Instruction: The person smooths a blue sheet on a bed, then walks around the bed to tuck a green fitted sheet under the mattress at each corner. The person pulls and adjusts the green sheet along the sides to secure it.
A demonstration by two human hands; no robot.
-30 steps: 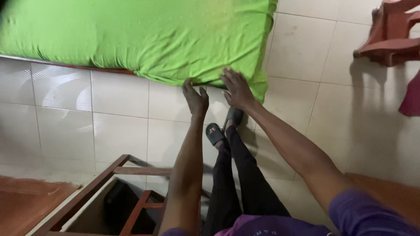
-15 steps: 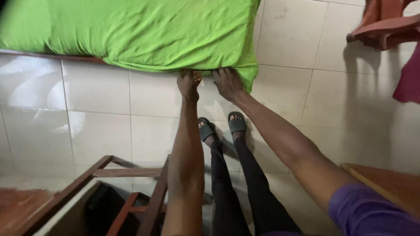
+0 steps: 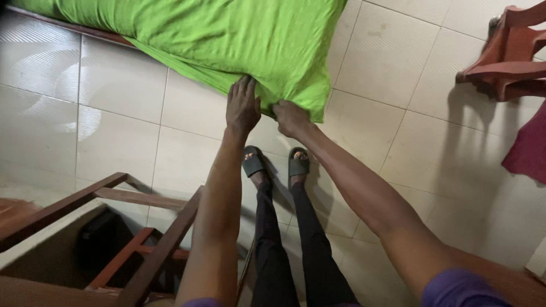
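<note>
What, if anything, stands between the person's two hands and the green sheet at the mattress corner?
Nothing visible. The left hand lies flat on the green sheet at its lower edge, and the right hand has its grip closed on the sheet's corner fold. Both touch the cloth directly.

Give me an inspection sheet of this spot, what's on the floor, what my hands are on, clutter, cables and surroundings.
Surface: pale tiled floor, glossy.
Job's things: mattress in a green sheet, lying on the floor.
Clutter: nothing seen.
Hands: left hand flat on the sheet's edge; right hand gripping the sheet near the corner.
Cables: nothing seen.
Surroundings: wooden frame at lower left; reddish plastic chair at upper right; dark red cloth beside it; feet in dark slippers.
</note>
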